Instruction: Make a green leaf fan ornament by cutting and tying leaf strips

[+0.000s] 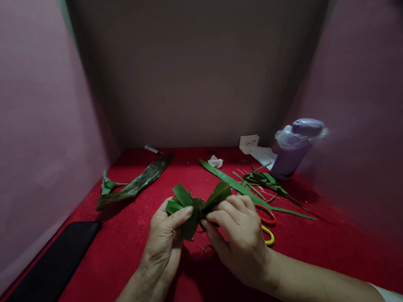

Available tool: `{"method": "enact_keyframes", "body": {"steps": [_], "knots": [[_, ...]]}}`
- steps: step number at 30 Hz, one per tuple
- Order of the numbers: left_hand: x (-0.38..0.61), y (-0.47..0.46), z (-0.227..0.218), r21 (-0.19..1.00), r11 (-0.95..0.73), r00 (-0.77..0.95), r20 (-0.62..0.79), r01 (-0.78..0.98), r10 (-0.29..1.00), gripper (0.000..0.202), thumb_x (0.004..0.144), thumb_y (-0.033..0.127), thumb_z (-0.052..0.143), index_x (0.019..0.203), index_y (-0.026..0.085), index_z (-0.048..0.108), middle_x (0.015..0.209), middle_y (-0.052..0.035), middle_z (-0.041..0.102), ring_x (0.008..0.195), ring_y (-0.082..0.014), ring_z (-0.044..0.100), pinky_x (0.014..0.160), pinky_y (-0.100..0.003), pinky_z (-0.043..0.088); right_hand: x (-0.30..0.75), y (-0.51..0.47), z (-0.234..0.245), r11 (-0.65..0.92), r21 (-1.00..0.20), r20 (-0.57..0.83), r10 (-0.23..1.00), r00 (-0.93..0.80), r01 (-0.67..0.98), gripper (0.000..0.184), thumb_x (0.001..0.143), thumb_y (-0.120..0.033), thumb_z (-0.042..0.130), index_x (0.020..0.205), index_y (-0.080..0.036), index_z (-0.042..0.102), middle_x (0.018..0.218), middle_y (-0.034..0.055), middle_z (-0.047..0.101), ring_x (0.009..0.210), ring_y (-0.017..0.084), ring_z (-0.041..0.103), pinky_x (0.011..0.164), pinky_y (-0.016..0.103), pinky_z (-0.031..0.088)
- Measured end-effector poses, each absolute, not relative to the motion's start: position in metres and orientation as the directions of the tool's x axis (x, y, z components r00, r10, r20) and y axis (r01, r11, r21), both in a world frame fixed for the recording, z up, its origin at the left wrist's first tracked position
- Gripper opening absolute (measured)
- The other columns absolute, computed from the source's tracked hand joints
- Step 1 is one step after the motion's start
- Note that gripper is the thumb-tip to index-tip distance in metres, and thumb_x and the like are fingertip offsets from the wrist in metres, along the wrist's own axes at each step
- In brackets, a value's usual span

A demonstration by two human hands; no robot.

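Observation:
Both hands meet over a folded green leaf piece (196,202) that fans out to the left and right like a bow. My left hand (167,241) grips its left side, thumb pressed along the leaf. My right hand (239,241) pinches the middle and right side with curled fingers. The leaf piece is held just above the red cloth (132,251).
A long dark leaf (137,184) lies at the back left. Green leaf strips (247,191) and scissors with red and yellow handles (268,225) lie right of my hands. A purple bottle (293,150), paper scraps (257,148), a pen (152,150) and a black slab (40,282) surround them.

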State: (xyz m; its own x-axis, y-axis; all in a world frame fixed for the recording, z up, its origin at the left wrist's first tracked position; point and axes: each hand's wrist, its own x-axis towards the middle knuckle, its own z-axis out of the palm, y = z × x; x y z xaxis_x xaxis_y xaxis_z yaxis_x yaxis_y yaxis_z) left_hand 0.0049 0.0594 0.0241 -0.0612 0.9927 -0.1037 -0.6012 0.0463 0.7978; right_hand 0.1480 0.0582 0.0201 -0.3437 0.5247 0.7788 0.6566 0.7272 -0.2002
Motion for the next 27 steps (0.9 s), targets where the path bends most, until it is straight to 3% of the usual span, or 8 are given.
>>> {"method": "enact_keyframes", "body": {"steps": [12, 27], "knots": [[0.0059, 0.0597, 0.0252, 0.772, 0.077, -0.017, -0.114, -0.631, 0.993, 0.022, 0.062, 0.011, 0.071, 0.081, 0.014, 0.062, 0.076, -0.0019, 0.067, 0.066, -0.0101, 0.06, 0.066, -0.02, 0.047, 0.1485, 0.0596, 0.0202, 0.735, -0.156, 0.796, 0.489, -0.356, 0.66, 0.014, 0.084, -0.017, 0.051, 0.071, -0.018, 0.057, 0.066, 0.0031, 0.058, 0.07, 0.018, 0.047, 0.069, 0.036, 0.033], [0.0051, 0.0604, 0.0247, 0.726, 0.063, -0.071, -0.152, -0.684, 0.986, 0.012, 0.065, 0.013, 0.07, 0.074, 0.014, 0.063, 0.072, -0.0004, 0.067, 0.062, -0.0089, 0.059, 0.063, -0.02, 0.049, 0.1488, 0.0667, 0.0155, 0.724, -0.209, 0.802, 0.512, -0.309, 0.657, 0.009, 0.082, -0.018, 0.055, 0.074, -0.018, 0.056, 0.069, 0.0023, 0.061, 0.071, 0.017, 0.05, 0.071, 0.035, 0.033]]}}
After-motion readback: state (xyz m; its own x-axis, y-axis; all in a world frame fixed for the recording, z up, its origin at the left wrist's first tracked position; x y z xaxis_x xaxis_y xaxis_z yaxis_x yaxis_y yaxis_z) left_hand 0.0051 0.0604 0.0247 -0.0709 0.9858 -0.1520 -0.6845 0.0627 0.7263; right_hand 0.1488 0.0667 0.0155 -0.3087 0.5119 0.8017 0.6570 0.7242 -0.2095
